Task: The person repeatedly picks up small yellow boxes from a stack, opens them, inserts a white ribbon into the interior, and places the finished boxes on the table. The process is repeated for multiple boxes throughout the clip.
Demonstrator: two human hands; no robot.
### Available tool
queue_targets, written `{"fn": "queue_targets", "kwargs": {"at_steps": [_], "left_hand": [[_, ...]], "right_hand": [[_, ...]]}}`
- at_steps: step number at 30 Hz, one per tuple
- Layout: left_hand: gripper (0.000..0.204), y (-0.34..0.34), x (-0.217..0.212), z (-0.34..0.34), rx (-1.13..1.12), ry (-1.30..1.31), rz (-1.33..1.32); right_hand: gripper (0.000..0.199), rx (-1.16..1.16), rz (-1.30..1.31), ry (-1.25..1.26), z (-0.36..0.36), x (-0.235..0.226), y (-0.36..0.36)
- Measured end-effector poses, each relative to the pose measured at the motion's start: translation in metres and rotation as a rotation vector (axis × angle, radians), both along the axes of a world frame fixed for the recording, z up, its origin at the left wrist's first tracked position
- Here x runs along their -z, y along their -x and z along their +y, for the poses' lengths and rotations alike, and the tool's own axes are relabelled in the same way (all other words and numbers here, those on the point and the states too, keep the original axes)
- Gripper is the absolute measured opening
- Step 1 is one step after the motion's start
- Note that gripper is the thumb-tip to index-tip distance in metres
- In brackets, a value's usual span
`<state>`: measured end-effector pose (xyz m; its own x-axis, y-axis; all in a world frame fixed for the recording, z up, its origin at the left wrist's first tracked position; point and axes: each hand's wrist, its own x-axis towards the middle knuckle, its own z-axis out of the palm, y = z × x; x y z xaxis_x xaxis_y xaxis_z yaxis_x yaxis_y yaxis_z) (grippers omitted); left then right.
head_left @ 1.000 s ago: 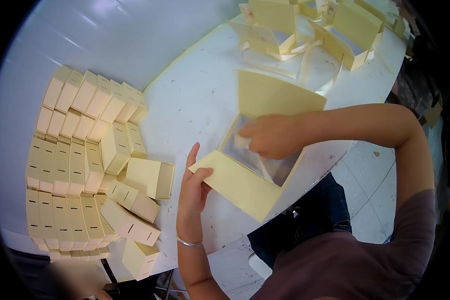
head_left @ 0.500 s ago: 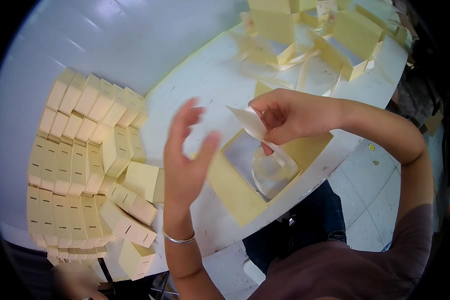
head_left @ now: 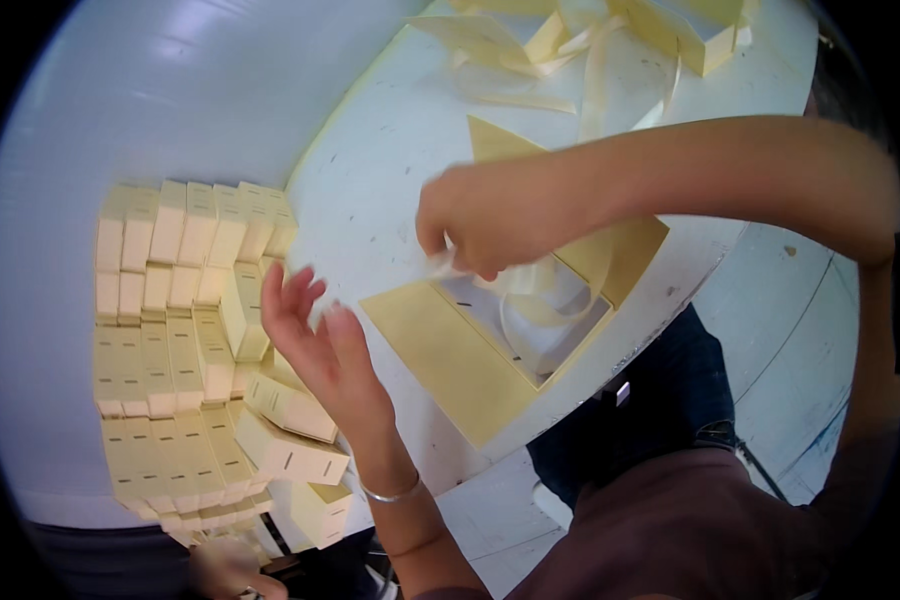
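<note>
An opened cream cardboard box point(head_left: 460, 370) lies on the white table in front of me, its flaps spread and its pale inside facing up. Small dark slots show in its inner panel. Over the box, my right hand point(head_left: 505, 220) is closed, pinching a translucent cream ribbon point(head_left: 535, 310). The ribbon curls in loose loops down into the box. My left hand point(head_left: 325, 345) is raised left of the box, fingers apart and holding nothing, close to the stacked boxes. A bracelet circles the left wrist.
Rows of slotted cream boxes point(head_left: 160, 360) stand stacked at the left, a few leaning loosely in front. More open boxes point(head_left: 670, 30) with trailing ribbons point(head_left: 595, 80) lie at the far side. A blurred part of another person point(head_left: 232, 570) shows at the lower left.
My right hand has moved left across the box, pulling the ribbon along. My left hand has dropped down and left, toward the stacks. The whole view has shifted.
</note>
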<state>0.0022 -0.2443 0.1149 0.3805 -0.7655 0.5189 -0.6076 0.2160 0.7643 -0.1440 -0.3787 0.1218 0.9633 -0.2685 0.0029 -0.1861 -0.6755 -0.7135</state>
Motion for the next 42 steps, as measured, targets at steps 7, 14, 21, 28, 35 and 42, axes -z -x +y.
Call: {"fn": "queue_targets", "kwargs": {"at_steps": [7,14,21,28,35,42], "left_hand": [[0.062,-0.002,0.046,0.029,0.122,-0.438,0.840],[0.063,-0.011,0.055,0.030,0.228,-0.510,0.946],[0.065,-0.007,0.057,0.030,0.276,-0.446,0.976],[0.053,-0.005,0.058,0.031,0.275,-0.435,0.978],[0.049,-0.007,0.065,0.034,0.286,-0.338,1.125],[0.028,-0.032,0.103,0.039,0.058,-0.506,0.393]], "right_hand": [[0.013,-0.140,0.322,0.355,0.010,0.036,-0.040],[0.013,-0.084,0.213,0.242,0.000,0.072,-0.043],[0.012,-0.038,0.197,0.176,0.003,0.071,-0.044],[0.012,-0.009,0.208,0.168,0.003,0.070,-0.047],[0.012,-0.021,0.134,0.121,0.004,0.081,-0.052],[0.012,-0.048,0.129,0.090,0.005,0.080,-0.057]]}}
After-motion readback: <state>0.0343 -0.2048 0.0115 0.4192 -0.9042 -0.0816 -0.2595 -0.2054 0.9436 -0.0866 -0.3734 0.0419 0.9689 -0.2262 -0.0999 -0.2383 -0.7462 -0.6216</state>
